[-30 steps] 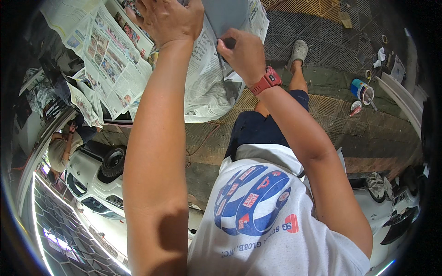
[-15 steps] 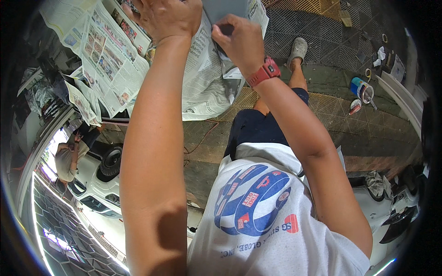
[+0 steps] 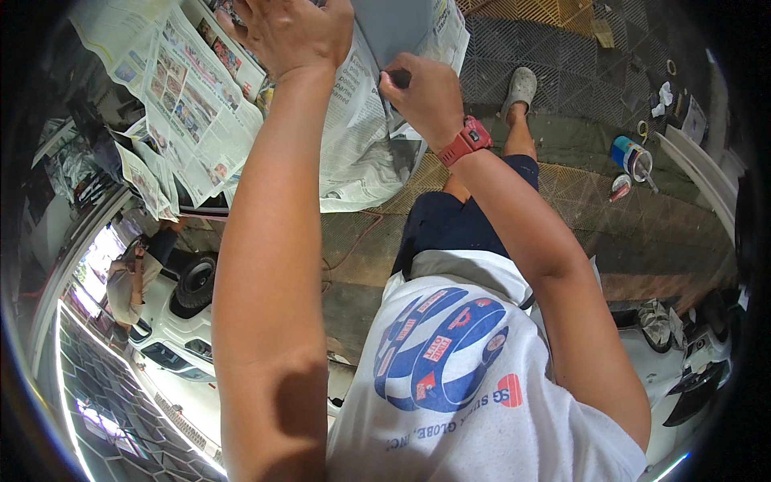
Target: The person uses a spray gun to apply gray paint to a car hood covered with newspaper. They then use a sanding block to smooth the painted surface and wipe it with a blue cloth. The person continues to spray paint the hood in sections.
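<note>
My left hand [image 3: 295, 38] lies over the newspaper at the top edge of the view, its thumb apart from the fingers; some fingertips are cut off. My right hand [image 3: 430, 95], with a red watch [image 3: 466, 140] on its wrist, is curled with thumb and fingers together at the near end of a smooth grey panel [image 3: 392, 28]. A dark patch shows inside its curl; I cannot make out what the fingers hold. Printed newspaper sheets [image 3: 353, 153] surround the panel on both sides and hang down toward me.
More newspaper sheets [image 3: 197, 104] spread to the left. A blue can [image 3: 629, 153], a small red-and-white container [image 3: 619, 187] and tape rolls sit on the floor mat at right. A thin hose [image 3: 353, 245] runs along the floor. Another person [image 3: 128, 289] is near a white vehicle [image 3: 173, 357] at left.
My right hand has shifted slightly nearer to me along the panel's edge, its wrist turning a little. My left hand is almost unmoved. The other person at left has shifted position.
</note>
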### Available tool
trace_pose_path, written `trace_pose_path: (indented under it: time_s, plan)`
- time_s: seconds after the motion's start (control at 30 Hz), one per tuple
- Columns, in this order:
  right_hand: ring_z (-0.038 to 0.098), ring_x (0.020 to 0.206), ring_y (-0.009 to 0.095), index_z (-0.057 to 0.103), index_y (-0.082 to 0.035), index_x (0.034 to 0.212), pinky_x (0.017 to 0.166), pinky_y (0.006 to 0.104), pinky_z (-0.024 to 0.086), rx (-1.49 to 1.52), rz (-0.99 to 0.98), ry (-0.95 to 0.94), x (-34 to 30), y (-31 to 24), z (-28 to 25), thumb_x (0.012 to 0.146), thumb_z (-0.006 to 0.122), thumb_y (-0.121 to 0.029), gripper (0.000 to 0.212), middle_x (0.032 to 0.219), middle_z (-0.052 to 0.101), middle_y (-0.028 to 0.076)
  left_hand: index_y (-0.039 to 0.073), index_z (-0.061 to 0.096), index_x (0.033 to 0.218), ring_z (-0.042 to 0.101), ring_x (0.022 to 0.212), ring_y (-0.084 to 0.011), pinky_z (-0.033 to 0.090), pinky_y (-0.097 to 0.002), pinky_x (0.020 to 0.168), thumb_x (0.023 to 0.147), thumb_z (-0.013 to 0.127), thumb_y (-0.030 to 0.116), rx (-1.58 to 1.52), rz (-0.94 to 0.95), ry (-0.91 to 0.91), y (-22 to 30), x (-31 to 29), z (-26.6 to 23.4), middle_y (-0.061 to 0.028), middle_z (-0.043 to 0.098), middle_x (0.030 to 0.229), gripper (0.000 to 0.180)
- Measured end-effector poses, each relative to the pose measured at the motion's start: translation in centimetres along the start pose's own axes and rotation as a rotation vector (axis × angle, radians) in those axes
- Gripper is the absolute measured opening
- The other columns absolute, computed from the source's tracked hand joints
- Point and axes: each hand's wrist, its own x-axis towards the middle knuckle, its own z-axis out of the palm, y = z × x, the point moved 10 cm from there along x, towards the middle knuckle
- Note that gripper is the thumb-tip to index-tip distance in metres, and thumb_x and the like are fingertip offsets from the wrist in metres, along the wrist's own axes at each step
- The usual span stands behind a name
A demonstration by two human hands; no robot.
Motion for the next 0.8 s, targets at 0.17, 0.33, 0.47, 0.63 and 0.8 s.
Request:
trace_pose_path:
  time_s: [0.17,0.33,0.47,0.63,0.8]
  plan:
    - [0.079,0.076,0.031,0.083,-0.005,0.095,0.073,0.0404,0.062,0.032,-0.048,0.061,1.0,-0.7,-0.7,0.090,0.084,-0.024,0.020,0.086,0.081,0.015,0.012,0.042,0.168,0.043,0.155,-0.0475,0.024,-0.0607,0.132,0.105,0.064,0.053,-0.001,-0.004,-0.003,0.0,0.1,0.0,-0.0289,0.048,0.166,0.078]
    - [0.079,0.077,0.031,0.083,-0.005,0.096,0.074,0.0394,0.062,-0.081,0.072,-0.098,1.0,0.1,0.6,0.089,0.084,-0.025,0.021,0.086,0.081,0.015,0.012,0.042,0.168,0.043,0.155,-0.0469,0.023,-0.0603,0.132,0.104,0.064,0.052,-0.018,0.007,0.022,0.3,0.2,-0.4,-0.0280,0.048,0.166,0.079]
    - [0.078,0.074,0.032,0.083,-0.005,0.096,0.072,0.0407,0.061,0.044,-0.131,0.131,0.8,-1.8,-1.4,0.089,0.084,-0.025,0.021,0.082,0.080,0.015,0.012,0.042,0.168,0.042,0.156,-0.0465,0.024,-0.0597,0.132,0.104,0.065,0.051,-0.034,-0.017,-0.004,0.2,0.1,-0.2,-0.0274,0.048,0.166,0.078]
    - [0.077,0.077,0.035,0.082,-0.010,0.091,0.075,0.0457,0.061,-0.001,0.015,0.007,0.9,-0.5,-0.3,0.089,0.081,-0.027,0.018,0.082,0.079,0.012,0.012,0.043,0.168,0.043,0.154,-0.0472,0.025,-0.0604,0.132,0.104,0.066,0.051,-0.030,0.015,0.037,0.3,0.2,-0.5,-0.0276,0.048,0.165,0.078]
    - [0.078,0.077,0.034,0.083,-0.008,0.093,0.075,0.0437,0.061,0.033,-0.062,0.087,1.9,-1.7,-1.2,0.089,0.082,-0.026,0.018,0.083,0.079,0.014,0.011,0.043,0.167,0.044,0.153,-0.0479,0.025,-0.0612,0.131,0.104,0.065,0.051,-0.007,0.002,0.021,0.1,0.0,-0.1,-0.0283,0.049,0.164,0.078]
